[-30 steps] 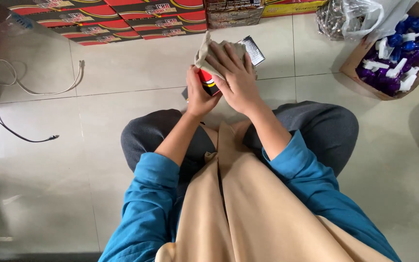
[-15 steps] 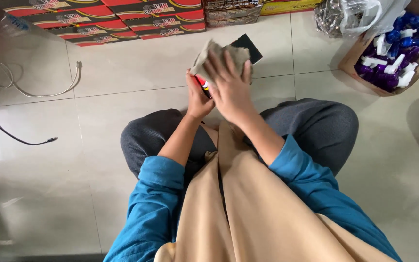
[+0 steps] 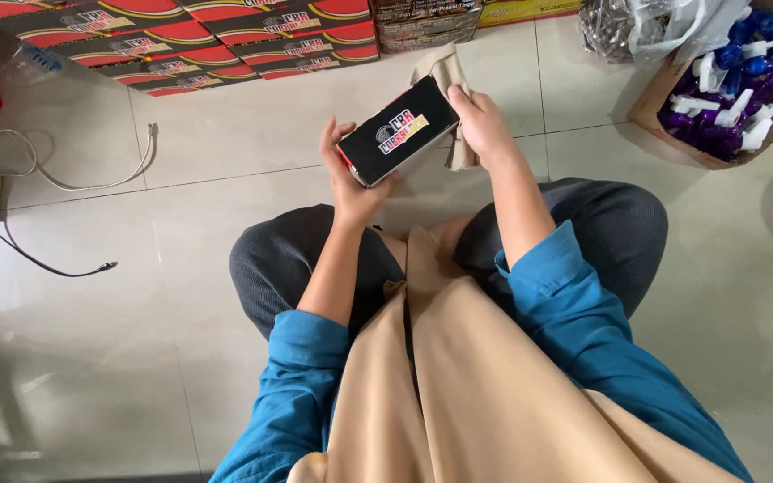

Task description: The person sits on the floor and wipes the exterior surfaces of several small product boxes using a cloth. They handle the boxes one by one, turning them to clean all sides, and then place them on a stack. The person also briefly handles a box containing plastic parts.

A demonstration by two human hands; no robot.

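Observation:
A black rectangular box [image 3: 397, 131] with a red edge and a printed label is held out above my knees, its broad black face turned up. My left hand [image 3: 348, 183] grips its lower left end, thumb on the near side. My right hand [image 3: 483, 122] touches the box's upper right end and holds a beige cloth [image 3: 448, 82], which hangs behind and beside the box. I sit cross-legged on a pale tiled floor, in grey trousers and blue sleeves.
Rows of red-and-black boxes [image 3: 181, 40] lie along the far wall. A cardboard box [image 3: 655, 112] of blue and purple spray bottles [image 3: 731, 89] stands at the upper right, beside a clear plastic bag [image 3: 646, 31]. White and black cables [image 3: 55, 179] lie on the floor at the left.
My right hand with the cloth has come off the top of the box and moved to its right end. The box has turned, so its black printed face now shows.

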